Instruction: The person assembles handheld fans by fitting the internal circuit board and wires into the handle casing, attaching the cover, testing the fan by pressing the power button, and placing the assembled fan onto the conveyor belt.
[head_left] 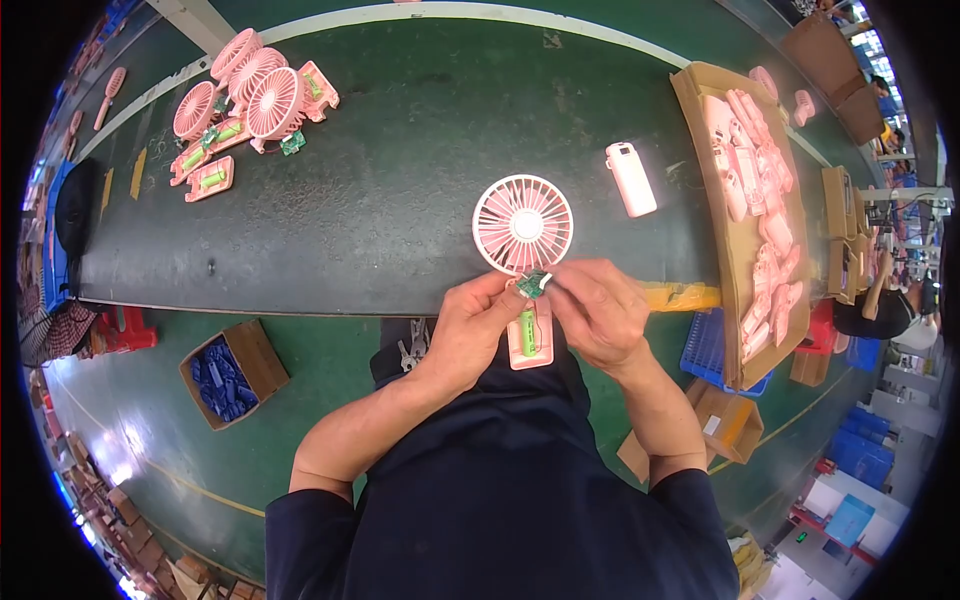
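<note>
A pink handheld fan point(523, 226) with its handle opened sits at the table's near edge, round grille pointing away from me. Its handle shell point(543, 356) holds a green cylindrical battery point(529, 335) and hangs past the edge. Between the grille and the battery is a small green circuit board point(532, 285). My left hand point(470, 325) is closed on the fan, thumb at the board's left side. At the board's right side, the fingers of my right hand point(607, 312) are pinched together, hiding what they grip. A pink handle cover point(630, 180) lies to the right.
Several opened pink fans point(258, 85) with batteries and boards are piled at the far left of the green table point(390, 130). A cardboard tray point(718, 235) of pink shells stands at the right. On the floor are a carton point(262, 360) of blue pieces and a blue basket point(703, 350).
</note>
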